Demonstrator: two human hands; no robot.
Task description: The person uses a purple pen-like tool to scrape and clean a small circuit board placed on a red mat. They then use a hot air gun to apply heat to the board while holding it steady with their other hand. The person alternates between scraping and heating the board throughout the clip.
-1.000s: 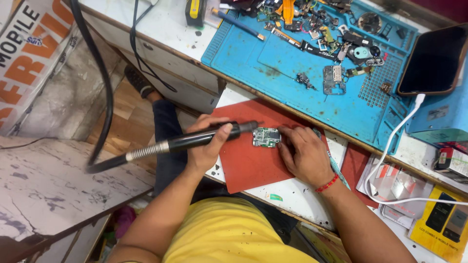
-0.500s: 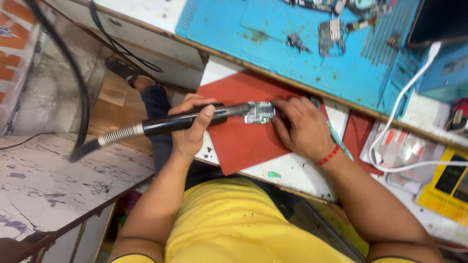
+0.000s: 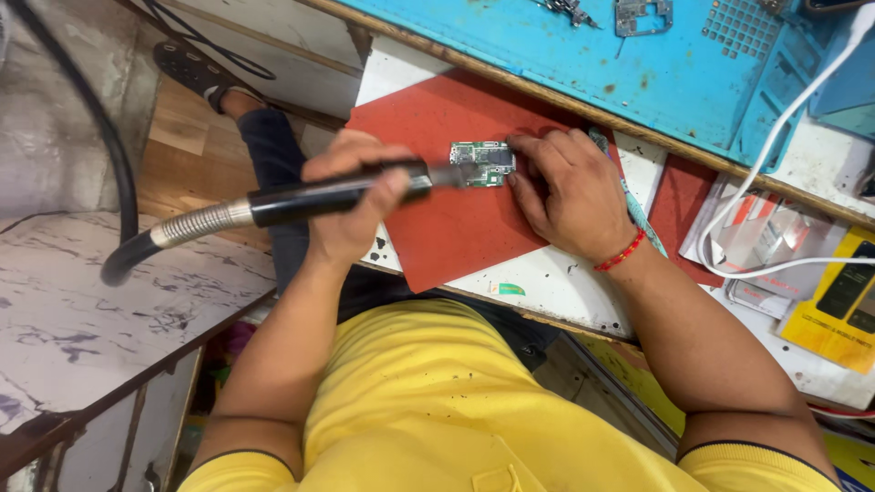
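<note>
The left hand (image 3: 351,205) is wrapped tight round a smooth black cylindrical hot-air handpiece (image 3: 333,193) with a ribbed steel hose; its nozzle points toward 3 o'clock. There a small green rectangular circuit board (image 3: 484,164) lies flat on a matte red rubber mat (image 3: 456,232), pinned by the right hand's (image 3: 570,191) fingertips. Bare mat spreads toward 6 o'clock; the blue silicone work mat (image 3: 638,73) borders at 12.
</note>
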